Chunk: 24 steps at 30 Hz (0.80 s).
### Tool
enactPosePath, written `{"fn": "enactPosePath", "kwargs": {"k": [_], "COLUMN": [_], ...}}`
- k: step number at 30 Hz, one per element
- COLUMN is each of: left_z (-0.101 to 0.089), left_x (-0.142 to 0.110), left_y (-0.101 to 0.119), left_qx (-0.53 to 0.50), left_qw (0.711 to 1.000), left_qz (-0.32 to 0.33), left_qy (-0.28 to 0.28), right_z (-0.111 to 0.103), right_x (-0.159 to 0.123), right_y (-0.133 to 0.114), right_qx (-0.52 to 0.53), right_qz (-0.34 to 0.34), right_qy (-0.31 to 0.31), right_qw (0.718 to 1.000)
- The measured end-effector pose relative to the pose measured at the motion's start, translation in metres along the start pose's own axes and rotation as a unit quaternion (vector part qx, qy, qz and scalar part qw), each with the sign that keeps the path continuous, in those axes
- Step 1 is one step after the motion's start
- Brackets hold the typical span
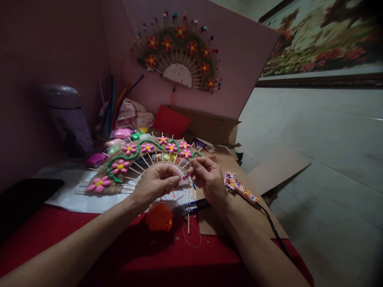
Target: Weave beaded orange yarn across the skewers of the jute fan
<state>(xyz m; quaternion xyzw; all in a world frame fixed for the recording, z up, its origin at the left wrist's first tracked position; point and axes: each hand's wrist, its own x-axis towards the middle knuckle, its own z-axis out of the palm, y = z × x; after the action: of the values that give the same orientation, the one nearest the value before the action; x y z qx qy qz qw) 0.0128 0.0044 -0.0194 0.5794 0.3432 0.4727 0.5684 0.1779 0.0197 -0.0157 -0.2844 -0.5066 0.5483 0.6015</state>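
My left hand (pixel 160 179) is closed, thumb and forefinger pinching a thin orange yarn. Close to it on the right, my right hand (pixel 206 175) pinches the same yarn, with a bit of it sticking up above the fingertips. Small purple-pink beads (pixel 186 176) show between the two hands, seemingly on the yarn. Behind them lies a half-round fan (pixel 118 175) of twine and sticks, with pink clay flowers and a green wavy line. An orange yarn ball (pixel 159 216) sits below my left hand. Scissors (pixel 191 207) lie beside it, partly under a thin stick (pixel 188 225).
A flower-patterned glue gun (pixel 241 188) with a black cord lies on cardboard (pixel 215 223) at right. Bagged clay (pixel 95 160), pipe cleaners (pixel 115 103) and a purple flask-like container (pixel 68 119) stand behind left. A finished-looking fan (pixel 179 59) with orange flowers hangs above.
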Motion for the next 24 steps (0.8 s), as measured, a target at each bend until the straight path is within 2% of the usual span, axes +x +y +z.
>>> {"fn": "enactPosePath", "kwargs": {"k": [4,6,10,12,14,17,21,24], "left_z": [0.001,0.003,0.004,0.002,-0.001,-0.004,-0.008,-0.009], "left_x": [-0.003,-0.004,-0.004,-0.003,-0.002,0.001,0.003,0.003], "left_y": [-0.003,-0.002,-0.001,-0.003,-0.007,-0.015,-0.018,-0.015], "left_qx": [-0.043,-0.108,-0.229,-0.249,-0.26,-0.294,-0.32,-0.326], "left_qw": [0.991,0.981,0.961,0.957,0.954,0.942,0.93,0.926], "left_qz": [-0.1,-0.14,-0.146,-0.145,-0.149,-0.158,-0.183,-0.19], "left_qy": [-0.074,-0.078,-0.056,-0.038,-0.029,-0.023,0.008,0.021], "right_z": [0.002,0.005,0.008,0.009,0.009,0.011,0.013,0.011], "right_x": [-0.002,-0.006,-0.017,-0.022,-0.025,-0.025,-0.022,-0.021], "right_y": [0.002,0.002,0.003,0.004,0.004,0.005,0.008,0.01], "right_qx": [-0.034,-0.056,-0.147,-0.223,-0.293,-0.351,-0.399,-0.434], "right_qz": [-0.051,-0.078,-0.132,-0.18,-0.236,-0.304,-0.392,-0.413], "right_qy": [0.001,-0.004,-0.068,-0.128,-0.182,-0.229,-0.21,-0.187], "right_qw": [0.998,0.995,0.978,0.949,0.908,0.855,0.802,0.778]}}
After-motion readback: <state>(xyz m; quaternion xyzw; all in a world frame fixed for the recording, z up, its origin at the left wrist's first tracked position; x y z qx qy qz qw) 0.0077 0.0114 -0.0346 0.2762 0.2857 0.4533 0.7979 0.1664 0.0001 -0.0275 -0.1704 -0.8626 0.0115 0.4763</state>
